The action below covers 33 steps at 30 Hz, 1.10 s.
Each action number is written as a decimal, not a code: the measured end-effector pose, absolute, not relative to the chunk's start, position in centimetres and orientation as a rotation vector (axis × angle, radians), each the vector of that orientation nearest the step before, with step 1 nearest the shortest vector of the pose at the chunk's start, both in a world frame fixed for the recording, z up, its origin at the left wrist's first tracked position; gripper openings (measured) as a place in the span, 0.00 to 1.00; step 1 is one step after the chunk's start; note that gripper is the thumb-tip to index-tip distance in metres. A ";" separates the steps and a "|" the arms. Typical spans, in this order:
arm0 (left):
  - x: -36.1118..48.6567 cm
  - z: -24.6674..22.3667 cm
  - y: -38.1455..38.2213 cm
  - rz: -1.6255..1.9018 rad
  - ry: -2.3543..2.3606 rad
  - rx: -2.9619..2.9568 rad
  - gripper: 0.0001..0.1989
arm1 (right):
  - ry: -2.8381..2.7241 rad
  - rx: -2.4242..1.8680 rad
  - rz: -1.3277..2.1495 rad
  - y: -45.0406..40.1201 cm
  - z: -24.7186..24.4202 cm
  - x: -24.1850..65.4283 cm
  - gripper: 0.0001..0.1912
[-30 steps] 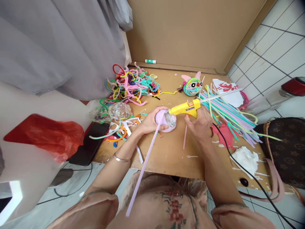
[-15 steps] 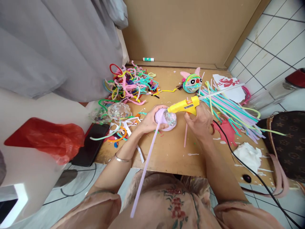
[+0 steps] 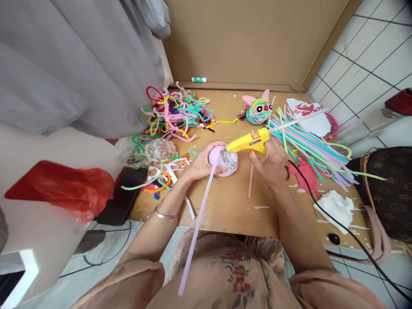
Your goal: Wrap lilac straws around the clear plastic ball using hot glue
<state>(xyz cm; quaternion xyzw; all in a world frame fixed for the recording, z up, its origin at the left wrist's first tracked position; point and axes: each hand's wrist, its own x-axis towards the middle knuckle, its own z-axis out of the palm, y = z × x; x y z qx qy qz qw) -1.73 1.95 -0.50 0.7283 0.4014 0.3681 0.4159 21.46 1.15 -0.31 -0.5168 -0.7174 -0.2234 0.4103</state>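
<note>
little has moved since a second ago beyond a slight shift of view: the right hand (image 3: 270,162) grips the yellow glue gun (image 3: 248,142), its long axis sideways, nozzle (image 3: 224,150) pointing left at the lilac-wrapped ball (image 3: 229,161), cupped in the left hand (image 3: 203,163) over the table (image 3: 225,214).

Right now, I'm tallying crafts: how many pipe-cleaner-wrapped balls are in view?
2: the lilac-wrapped ball in the left hand, and the animal-faced ball toward the back of the table. More could be hidden beneath the tangled pipe cleaners.
</note>
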 end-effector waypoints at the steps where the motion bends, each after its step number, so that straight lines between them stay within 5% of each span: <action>1: -1.7 -0.5 1.9 0.919 1.010 1.834 0.37 | -1.809 -1.309 -0.547 1.2 -0.4 21.5 0.04; 33: -1.7 -0.7 1.9 0.922 1.014 1.861 0.37 | -1.793 -1.402 -0.451 0.9 0.0 21.4 0.03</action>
